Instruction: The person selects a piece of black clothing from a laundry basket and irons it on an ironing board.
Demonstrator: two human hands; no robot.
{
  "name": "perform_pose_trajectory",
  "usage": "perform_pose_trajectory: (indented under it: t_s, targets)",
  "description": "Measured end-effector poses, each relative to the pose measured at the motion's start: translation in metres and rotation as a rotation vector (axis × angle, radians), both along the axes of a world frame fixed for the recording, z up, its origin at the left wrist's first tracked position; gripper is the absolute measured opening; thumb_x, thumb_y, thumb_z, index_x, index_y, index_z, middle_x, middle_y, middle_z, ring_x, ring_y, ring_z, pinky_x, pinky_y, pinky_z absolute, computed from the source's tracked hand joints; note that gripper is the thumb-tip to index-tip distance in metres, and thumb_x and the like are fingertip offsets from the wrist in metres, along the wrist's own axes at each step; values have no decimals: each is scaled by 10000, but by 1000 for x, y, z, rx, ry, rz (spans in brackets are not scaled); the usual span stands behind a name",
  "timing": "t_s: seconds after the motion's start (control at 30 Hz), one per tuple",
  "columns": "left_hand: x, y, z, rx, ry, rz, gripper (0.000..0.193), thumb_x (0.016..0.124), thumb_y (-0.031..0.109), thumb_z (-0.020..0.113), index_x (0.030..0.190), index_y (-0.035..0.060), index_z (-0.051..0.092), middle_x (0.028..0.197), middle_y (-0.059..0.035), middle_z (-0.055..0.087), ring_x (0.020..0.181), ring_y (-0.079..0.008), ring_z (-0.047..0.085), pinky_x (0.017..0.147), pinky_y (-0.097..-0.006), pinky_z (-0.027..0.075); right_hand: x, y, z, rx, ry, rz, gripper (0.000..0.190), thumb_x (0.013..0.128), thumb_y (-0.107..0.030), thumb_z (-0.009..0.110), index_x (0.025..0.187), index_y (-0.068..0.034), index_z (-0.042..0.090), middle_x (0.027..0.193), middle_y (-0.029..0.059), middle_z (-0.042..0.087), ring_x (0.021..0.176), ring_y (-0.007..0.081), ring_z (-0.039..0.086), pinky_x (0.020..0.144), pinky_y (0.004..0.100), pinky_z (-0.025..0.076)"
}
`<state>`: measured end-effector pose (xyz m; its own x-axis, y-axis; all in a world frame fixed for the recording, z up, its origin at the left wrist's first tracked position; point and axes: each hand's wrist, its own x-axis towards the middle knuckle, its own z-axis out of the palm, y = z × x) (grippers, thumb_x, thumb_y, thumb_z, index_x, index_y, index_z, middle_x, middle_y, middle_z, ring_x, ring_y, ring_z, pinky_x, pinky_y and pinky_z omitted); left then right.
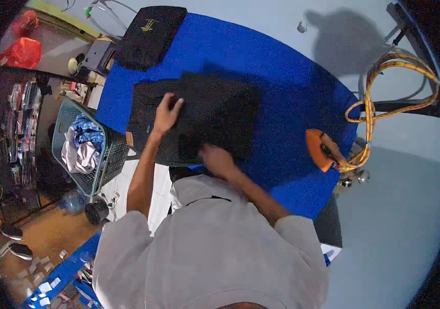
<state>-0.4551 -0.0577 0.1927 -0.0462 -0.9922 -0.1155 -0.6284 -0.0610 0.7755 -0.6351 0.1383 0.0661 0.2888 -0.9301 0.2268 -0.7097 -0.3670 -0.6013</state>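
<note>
A dark cloth garment [220, 112], laid in flat layers, lies on the blue-covered table [281, 77] in front of me. My left hand [167, 112] rests on its left part, with thumb and fingers apart. Near the garment's lower edge is my right hand [216, 159]; it is blurred, and whether its fingers pinch the cloth cannot be made out. Another folded dark garment [150, 36] with a gold-coloured mark lies at the table's far left. An iron with an orange base [318, 150] sits at the table's right side.
A yellow patterned cord [368, 104] loops from the iron towards the rack at the upper right. Left of the table stands a grey-green plastic basket [106, 154] with crumpled clothes [84, 146] inside. Shelves with wrapped items [23, 127] and a dark bin [96, 211] are farther left.
</note>
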Motion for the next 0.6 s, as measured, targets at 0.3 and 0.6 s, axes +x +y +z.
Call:
perform_pose_trajectory:
  t_s: [0.3,0.6]
  targets:
    - [11,23,-77,-150,-318,159,410,936,309,567,1222,19,519,1087,-295,620,1007,-477,588,856,-501,478,-31,-98,96,56,-257,-286,383,954,-260,500,1285,-74,544,1287,241,519,1181,409,477,1014,469,369]
    - [8,42,-70,-227,-508,104,456,956,272,536,1343,53,434,1316,-223,498,1169,-415,508,936,-484,436,-92,-171,23,-47,279,-497,583,990,-455,412,1492,-171,329,1550,200,222,1430,374,208,1127,564,192]
